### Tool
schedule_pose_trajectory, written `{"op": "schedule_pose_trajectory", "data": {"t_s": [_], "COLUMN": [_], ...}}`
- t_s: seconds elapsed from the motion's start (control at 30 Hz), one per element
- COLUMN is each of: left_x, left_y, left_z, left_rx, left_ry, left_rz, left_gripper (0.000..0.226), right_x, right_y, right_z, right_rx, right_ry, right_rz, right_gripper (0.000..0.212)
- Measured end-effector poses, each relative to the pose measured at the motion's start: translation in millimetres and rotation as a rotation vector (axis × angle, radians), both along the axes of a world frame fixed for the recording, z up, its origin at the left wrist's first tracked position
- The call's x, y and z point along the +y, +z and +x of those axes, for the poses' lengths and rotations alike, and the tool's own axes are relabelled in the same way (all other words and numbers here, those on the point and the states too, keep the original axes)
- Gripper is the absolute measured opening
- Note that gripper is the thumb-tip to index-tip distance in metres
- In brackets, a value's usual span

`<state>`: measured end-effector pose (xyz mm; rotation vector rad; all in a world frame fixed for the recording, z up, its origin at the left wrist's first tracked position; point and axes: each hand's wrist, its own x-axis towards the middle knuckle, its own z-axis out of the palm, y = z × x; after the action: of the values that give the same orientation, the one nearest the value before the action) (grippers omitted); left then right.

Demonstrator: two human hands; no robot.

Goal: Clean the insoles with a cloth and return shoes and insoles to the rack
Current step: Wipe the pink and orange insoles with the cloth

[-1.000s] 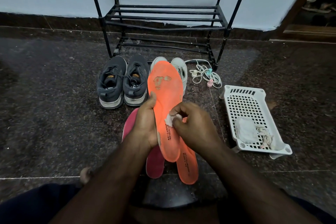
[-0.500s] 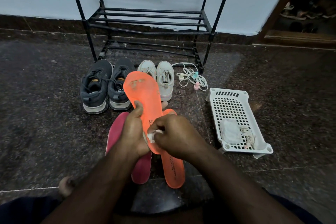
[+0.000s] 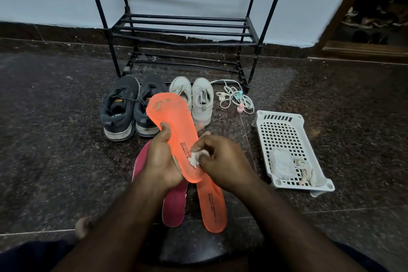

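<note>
Head cam: rack [image 3: 183,28] beyond hands. Left hand [image 3: 161,161] grips orange insole [image 3: 174,130], right hand [image 3: 223,161] pinches cloth [image 3: 194,159] against it, lower toward heel than 0.5 s back. Cloth mostly hidden by fingers.

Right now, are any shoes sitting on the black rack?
No, the dark shoes and white shoes both stand on the floor in front of the black rack, and its visible bars hold nothing.
</note>
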<state>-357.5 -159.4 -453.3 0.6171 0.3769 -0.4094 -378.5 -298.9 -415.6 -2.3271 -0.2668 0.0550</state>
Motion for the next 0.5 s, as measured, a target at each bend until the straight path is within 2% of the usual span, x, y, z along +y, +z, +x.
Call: {"op": "schedule_pose_trajectory", "data": {"t_s": [0.23,0.37,0.5], "left_x": [-7.0,-13.0,-11.5], "left_y": [13.0,6.6,2.5], "left_z": [-8.5,-8.4,-3.9], "left_rx": [-0.038,-0.012,0.018], "left_ry": [0.002,0.023,0.044], "left_rz": [-0.026,-0.015,0.017], "left_gripper": [0.059,0.072,0.075], "right_x": [10.1,17.6,18.8], "right_y": [-3.6,-3.8,0.9], "right_z": [1.3,-5.7,-13.8], "right_rx": [-0.067,-0.105,0.076], "right_ry": [-0.203,-0.065,0.066], "right_rz": [0.179,-0.006,-0.041], "right_gripper": [0.020,0.021,0.020]}}
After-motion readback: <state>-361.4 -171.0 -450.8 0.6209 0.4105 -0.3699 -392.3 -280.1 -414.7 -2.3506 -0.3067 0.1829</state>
